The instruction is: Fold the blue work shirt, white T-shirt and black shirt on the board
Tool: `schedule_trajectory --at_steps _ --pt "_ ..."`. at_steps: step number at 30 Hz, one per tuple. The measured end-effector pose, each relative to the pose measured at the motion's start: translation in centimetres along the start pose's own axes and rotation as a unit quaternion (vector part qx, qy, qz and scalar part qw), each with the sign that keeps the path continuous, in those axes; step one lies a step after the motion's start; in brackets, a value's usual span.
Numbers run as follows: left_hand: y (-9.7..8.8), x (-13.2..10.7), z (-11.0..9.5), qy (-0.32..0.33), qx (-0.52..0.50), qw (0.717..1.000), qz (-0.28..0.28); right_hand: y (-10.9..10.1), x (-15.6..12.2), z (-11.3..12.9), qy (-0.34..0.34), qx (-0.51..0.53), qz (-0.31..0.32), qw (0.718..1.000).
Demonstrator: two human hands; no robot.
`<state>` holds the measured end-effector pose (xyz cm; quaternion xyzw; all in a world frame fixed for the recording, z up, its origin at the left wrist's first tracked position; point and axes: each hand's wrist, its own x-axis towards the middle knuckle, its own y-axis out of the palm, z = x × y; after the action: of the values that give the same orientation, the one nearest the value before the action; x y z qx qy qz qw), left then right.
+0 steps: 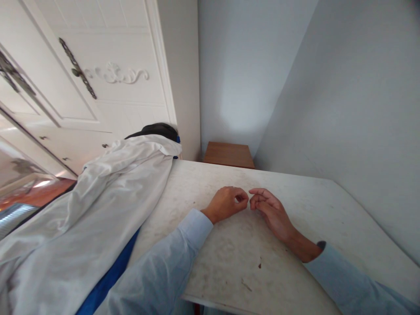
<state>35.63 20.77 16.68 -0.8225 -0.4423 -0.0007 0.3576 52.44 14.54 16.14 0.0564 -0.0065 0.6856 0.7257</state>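
Observation:
Over the white tabletop (223,249), my left hand (229,202) is closed in a pinch, thumb and index finger forming a ring. Whatever lies between those fingertips, if anything, is too small to make out. My right hand (271,212) faces it, the two sets of fingertips almost meeting. Its index finger reaches toward the left hand, while the thumb presses near the curled fingers. Nothing I can name shows in that grip either. Both forearms wear light blue sleeves.
White satiny cloth (108,197) with a blue strip (114,271) drapes at the left. Behind it stands a white wardrobe (131,52). A brown wooden box-like piece (228,154) sits beyond the table's far edge. A grey wall (354,109) borders the right side. Small brown specks mark the tabletop.

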Motion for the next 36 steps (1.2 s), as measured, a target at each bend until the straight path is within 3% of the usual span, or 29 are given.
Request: schedule_trajectory --at_steps 8,14,24,36 --pt "-0.1 -0.3 -0.5 0.039 -0.005 0.999 -0.01 0.1 0.1 0.3 0.021 0.076 -0.002 0.997" --pt "-0.4 -0.3 -0.6 0.048 0.034 0.998 0.007 -0.1 0.3 -0.1 0.005 0.048 -0.006 0.999" --pt "-0.9 -0.3 -1.6 0.052 0.205 0.975 0.064 -0.2 0.2 -0.1 -0.017 -0.068 -0.005 0.998" --pt "-1.0 -0.3 -1.7 0.048 0.197 0.977 0.065 -0.1 0.2 -0.1 -0.004 -0.041 0.01 0.999"
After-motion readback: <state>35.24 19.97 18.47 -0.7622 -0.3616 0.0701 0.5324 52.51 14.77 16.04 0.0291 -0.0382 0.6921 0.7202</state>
